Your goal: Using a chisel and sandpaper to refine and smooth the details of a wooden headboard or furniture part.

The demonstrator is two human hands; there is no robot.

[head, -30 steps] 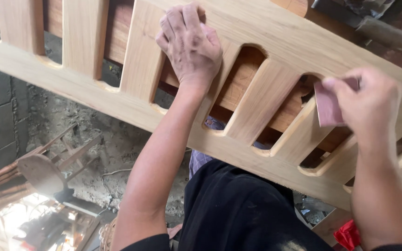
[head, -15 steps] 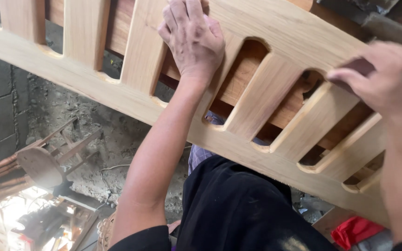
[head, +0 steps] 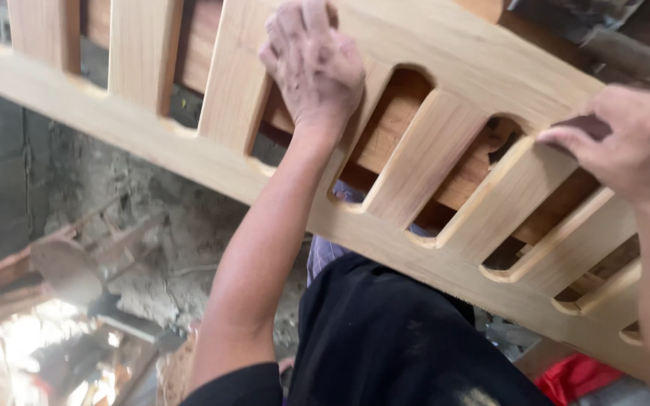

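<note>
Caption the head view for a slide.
Left hand braces a pale slatted wooden frame while the right hand presses a small dark sanding piece against a slat.

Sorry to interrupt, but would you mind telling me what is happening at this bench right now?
A person is working on a pale wooden slatted frame with rounded slot openings. The left hand lies flat on the frame near its top rail, bracing it. The right hand presses a small dark reddish-brown sanding piece against the upper end of a slat. Below lie a rough grey floor and a red object.
</note>
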